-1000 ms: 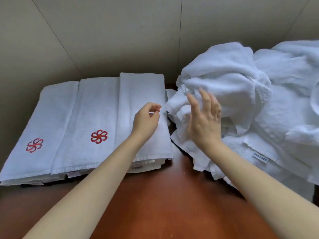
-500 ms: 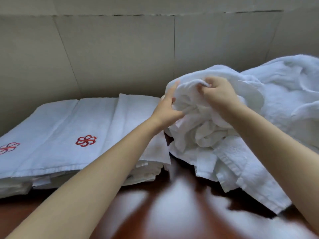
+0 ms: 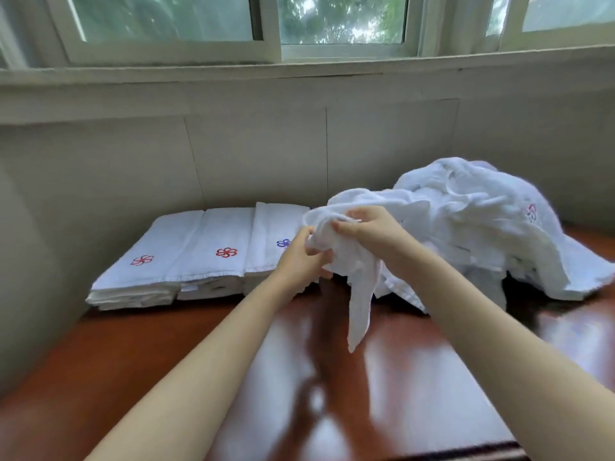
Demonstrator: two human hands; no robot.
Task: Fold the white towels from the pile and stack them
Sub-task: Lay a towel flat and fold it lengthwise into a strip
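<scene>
- Three stacks of folded towels [image 3: 206,237] sit side by side on the counter [image 3: 159,354], at about nine o'clock from the hands and backed up to the wall; the two leftward tops show a red flower mark, the rightmost a blue one
- The left hand [image 3: 298,259] has its fingers curled round a bunched part of a white towel [image 3: 361,294], in front of the near right corner of the rightmost stack
- A loose tail of that towel hangs toward six o'clock, over the glossy red-brown wood
- The right hand [image 3: 367,229], at about one o'clock of the left and close beside it, pinches the same towel between thumb and fingers, knuckles up
- The pile [image 3: 492,221] of unfolded white towels heaps on the counter at two to three o'clock of the hands, and the held towel's far side lies against it
- A window [image 3: 332,21] runs along the wall at twelve o'clock, with green leaves behind the glass
</scene>
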